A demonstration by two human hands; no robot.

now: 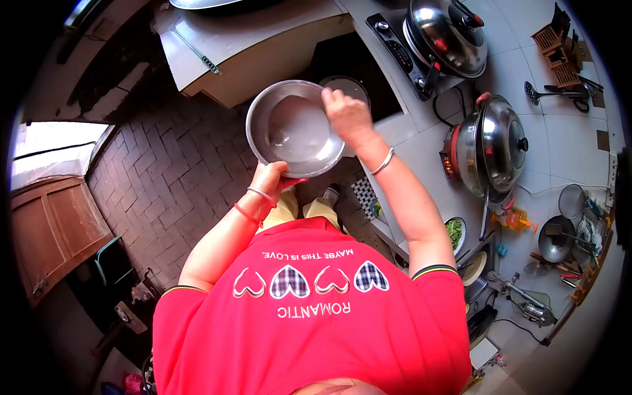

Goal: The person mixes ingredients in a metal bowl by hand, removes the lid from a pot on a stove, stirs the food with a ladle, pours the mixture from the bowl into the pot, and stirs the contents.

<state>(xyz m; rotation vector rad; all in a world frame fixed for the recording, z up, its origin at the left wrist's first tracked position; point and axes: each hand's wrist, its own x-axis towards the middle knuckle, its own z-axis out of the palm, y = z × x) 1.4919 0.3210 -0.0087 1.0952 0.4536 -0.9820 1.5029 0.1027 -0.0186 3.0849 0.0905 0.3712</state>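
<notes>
A round metal basin (296,125) is held out in front of the red shirt, with what looks like a little liquid in its bottom. My left hand (271,176) grips its near left rim, thumb over the edge. At the basin's right rim is my right hand (347,115), its fingers curled together; what they hold, if anything, is too blurred to tell. Behind that hand, a round lid or container (349,89) partly shows below the counter.
A covered pan (444,36) stands on a cooktop (395,49) at the upper right, and a lidded electric pot (497,145) sits below it. Green vegetables (454,232) lie in a bowl near my right elbow. A counter corner (197,66) juts out at the upper left.
</notes>
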